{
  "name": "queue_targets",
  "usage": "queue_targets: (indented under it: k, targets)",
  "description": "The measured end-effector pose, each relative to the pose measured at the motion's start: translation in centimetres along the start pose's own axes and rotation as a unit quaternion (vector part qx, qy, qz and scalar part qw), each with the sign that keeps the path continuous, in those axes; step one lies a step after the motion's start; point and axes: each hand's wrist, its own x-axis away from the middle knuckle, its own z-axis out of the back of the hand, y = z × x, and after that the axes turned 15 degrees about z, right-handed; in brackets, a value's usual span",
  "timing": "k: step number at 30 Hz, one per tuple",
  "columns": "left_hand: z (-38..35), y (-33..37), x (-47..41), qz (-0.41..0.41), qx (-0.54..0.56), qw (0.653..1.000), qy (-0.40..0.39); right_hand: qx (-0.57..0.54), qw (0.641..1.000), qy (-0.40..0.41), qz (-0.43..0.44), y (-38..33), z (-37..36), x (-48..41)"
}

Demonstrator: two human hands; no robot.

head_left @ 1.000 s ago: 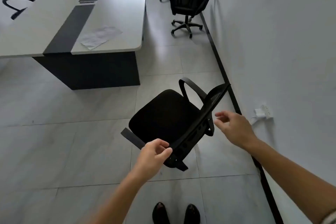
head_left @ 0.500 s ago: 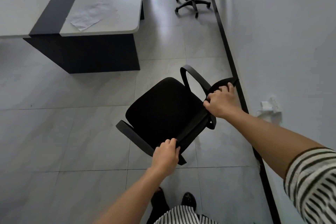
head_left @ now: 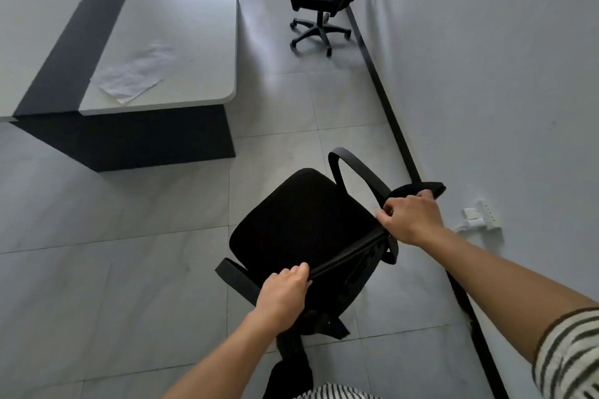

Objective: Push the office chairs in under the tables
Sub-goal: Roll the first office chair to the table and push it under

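Head view: your left hand (head_left: 282,293) and right hand (head_left: 413,217) both curl tight around the black chair's (head_left: 301,223) backrest top, near the desk (head_left: 181,42).

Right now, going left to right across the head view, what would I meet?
Paper → left hand → right hand → wall plug. The chair that both hands grip spans them, so it is left out.

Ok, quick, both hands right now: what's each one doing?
Left hand: grips the backrest of the near chair.
Right hand: grips the same backrest, at its wall-side end.
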Motion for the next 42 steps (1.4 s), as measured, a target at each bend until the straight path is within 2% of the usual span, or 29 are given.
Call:
queue_targets:
  k: [4, 10, 17, 29, 32, 42]
  targets:
    - [1.8, -0.9, -3.7, -0.027, -0.023, 0.999, 0.0, -0.018, 0.999, 0.026, -0.013, 1.5, 0.2, -0.6]
    - [4.8, -2.1, -9.7, -0.058, -0.042, 0.997, 0.017, -0.028, 0.99, 0.127, -0.058, 5.5, 0.2, -1.3]
    - [8.4, -2.9, -18.6, 0.004, -0.015, 1.0, 0.01, -0.073, 0.972, 0.21, -0.072, 6.0, 0.8, -7.5]
    - [11.8, 6.1, -34.8, 0.142, 0.111, 0.983, 0.038, -0.04, 0.978, 0.203, 0.016, 20.9, 5.6, -28.6]
    - [13.4, 7.5, -39.0, 0.169, 0.124, 0.978, 0.015, -0.03, 0.98, 0.193, 0.036, 23.5, 7.0, -34.0]
    - [16.9, 7.6, -54.6, 0.162, 0.126, 0.978, 0.038, -0.001, 0.978, 0.193, 0.076, 29.3, 10.6, -51.0]
